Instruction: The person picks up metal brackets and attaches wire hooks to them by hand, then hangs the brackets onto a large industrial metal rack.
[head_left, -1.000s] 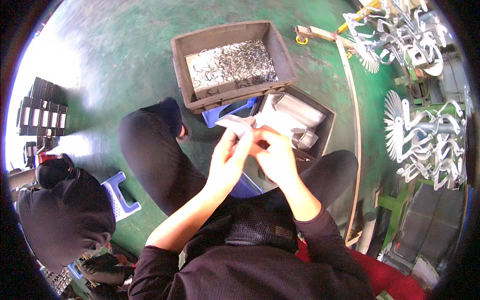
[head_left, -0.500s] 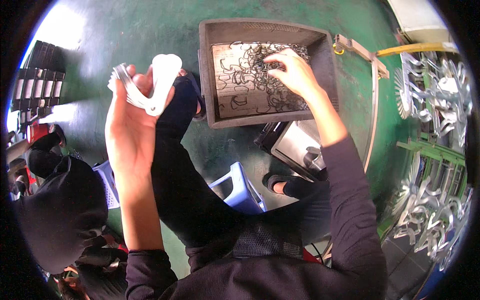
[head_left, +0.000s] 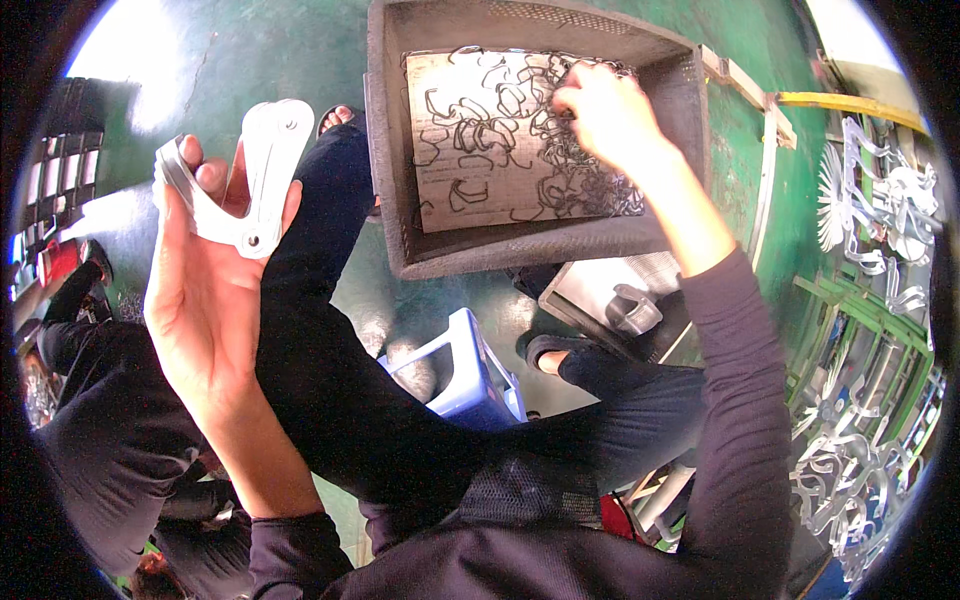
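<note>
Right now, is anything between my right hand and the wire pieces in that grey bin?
Nothing visible does: your right hand is inside the open-topped grey bin, down at the dark wire pieces. Whether its grip holds one, I can't tell.

A second ago both hands met between the knees around the bracket (head_left: 265, 170); now they are well apart. The left grip (head_left: 215, 310) has carried the bracket out to the left, palm up, its two arms showing as a V. The right grip (head_left: 618, 115) has let go and gone into the crate (head_left: 540, 255); its fingers, spread half a second ago, are now curled down among the clips (head_left: 570, 195). The stool (head_left: 485, 400), mostly covered before, shows clearly. The crate and right sleeve (head_left: 735, 320) now hide more of the tray (head_left: 588, 328).
</note>
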